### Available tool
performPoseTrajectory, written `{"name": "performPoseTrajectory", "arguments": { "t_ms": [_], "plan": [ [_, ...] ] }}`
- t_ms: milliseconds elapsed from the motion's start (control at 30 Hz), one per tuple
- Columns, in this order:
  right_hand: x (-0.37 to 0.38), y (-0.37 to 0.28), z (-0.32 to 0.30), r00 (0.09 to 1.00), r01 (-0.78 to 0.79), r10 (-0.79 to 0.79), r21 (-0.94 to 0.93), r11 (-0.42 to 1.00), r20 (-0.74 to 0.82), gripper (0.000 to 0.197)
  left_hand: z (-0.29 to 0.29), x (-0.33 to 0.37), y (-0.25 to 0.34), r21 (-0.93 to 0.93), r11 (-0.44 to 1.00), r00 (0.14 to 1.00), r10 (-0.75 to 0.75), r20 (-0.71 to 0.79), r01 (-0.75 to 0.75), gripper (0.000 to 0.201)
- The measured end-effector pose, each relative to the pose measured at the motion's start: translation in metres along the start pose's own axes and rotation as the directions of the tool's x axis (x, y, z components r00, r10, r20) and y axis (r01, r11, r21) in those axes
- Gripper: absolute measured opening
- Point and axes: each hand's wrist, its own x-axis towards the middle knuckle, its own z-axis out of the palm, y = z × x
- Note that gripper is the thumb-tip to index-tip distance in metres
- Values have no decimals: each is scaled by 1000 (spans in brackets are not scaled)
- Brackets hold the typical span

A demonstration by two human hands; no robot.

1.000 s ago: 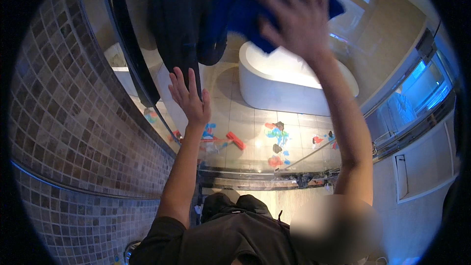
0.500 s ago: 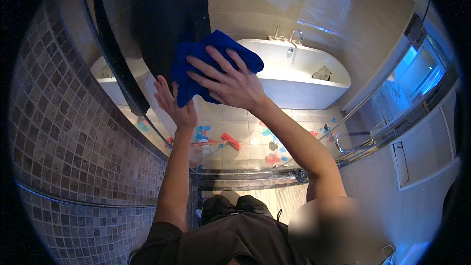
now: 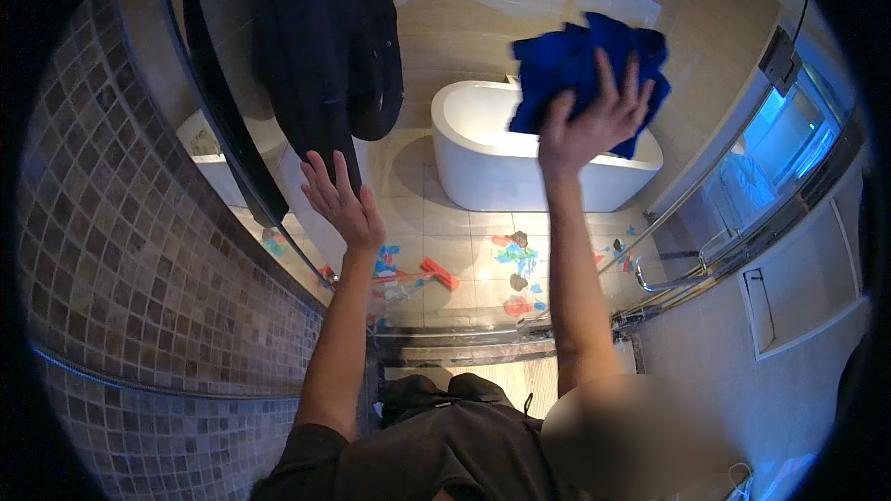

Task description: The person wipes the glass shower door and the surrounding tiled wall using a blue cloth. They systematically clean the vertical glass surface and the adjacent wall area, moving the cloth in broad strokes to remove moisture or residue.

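Observation:
My right hand (image 3: 599,125) is spread over a crumpled blue cloth (image 3: 557,65), keeping it pressed under the palm and fingers, up at the right in front of the white bathtub (image 3: 483,167). The cloth hides part of the tub, including its tap. On the left, my left hand (image 3: 343,209) is raised with its fingers stretched out and nothing in it. It appears to be against or close to a clear glass panel, but actual contact is hard to tell. Just above it hangs a dark garment (image 3: 320,46) with small buttons.
Brown mosaic tile (image 3: 139,250) covers the wall at my left. A red-headed tool (image 3: 438,274) with a thin handle lies on the tiled floor among coloured scraps (image 3: 518,260). To the right are a metal door handle (image 3: 664,283) and a hinge (image 3: 780,60).
My right hand has carried the blue cloth from the left over to the right, uncovering the garment's lower part. My left hand has shifted slightly down and right, away from the cloth.

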Motion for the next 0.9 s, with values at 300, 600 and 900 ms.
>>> {"name": "performPoseTrajectory", "arguments": {
  "t_ms": [300, 600, 900],
  "plan": [
    [-31, -165, 45, 845, 285, -413, 369, 885, 339, 67, 9, -4, -18, 71, 997, 995, 46, -83, -40, 53],
    [-22, -24, -8, 965, 122, -146, 124, 985, 216, 48, 9, -2, -13, 104, 994, 998, 41, -50, -35, 55],
    [-46, -37, -1, 995, -88, 89, -12, 996, 42, 48, 6, -3, -7, 113, 992, 997, 59, -39, -54, 55]
  ]
}}
